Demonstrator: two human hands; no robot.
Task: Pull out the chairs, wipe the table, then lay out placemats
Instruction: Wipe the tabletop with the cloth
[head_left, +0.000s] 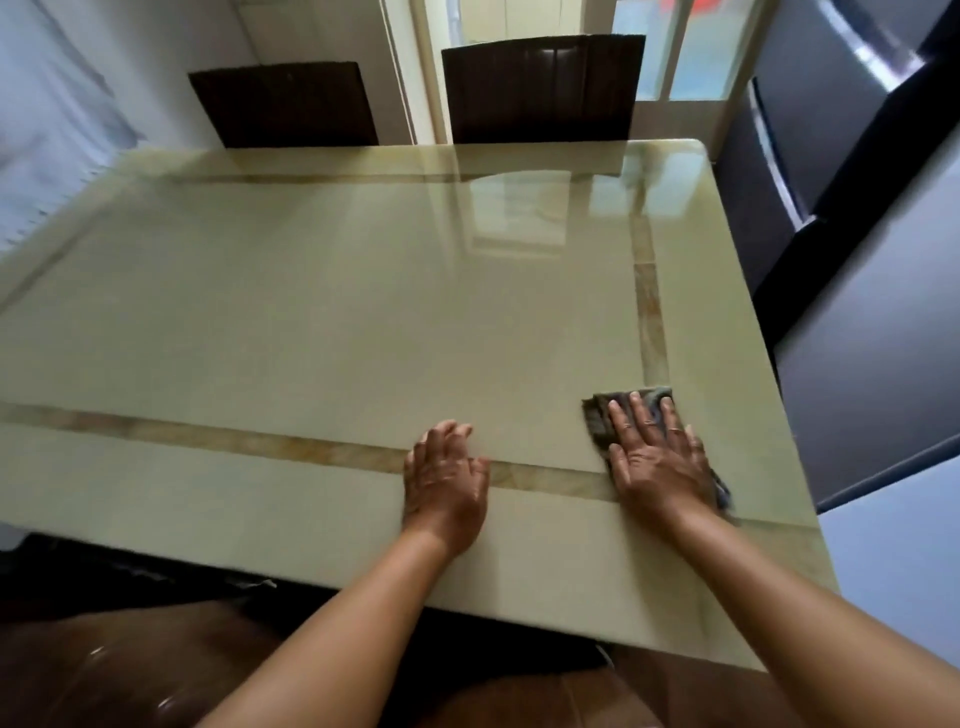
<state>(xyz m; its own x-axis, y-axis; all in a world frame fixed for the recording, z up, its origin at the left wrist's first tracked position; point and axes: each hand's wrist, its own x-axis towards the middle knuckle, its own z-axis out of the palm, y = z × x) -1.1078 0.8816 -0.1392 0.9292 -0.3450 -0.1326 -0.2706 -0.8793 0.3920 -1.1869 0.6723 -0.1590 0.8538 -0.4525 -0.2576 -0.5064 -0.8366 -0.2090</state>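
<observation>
Wiping is judged underway: cloth (631, 410) pressed flat by right hand (657, 457) nr table (311, 312) right edge, left hand (444, 478) resting w/ nothing held; no placemats laid yet.

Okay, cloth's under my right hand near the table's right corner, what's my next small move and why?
Probably sweep the cloth leftward under your flat right hand: it sits by the right edge, and the table stretches left. Left hand just rests.

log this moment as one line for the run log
step: wiping table | right hand: flat on cloth near right corner | left hand: resting on tabletop | placemats: none visible
</observation>
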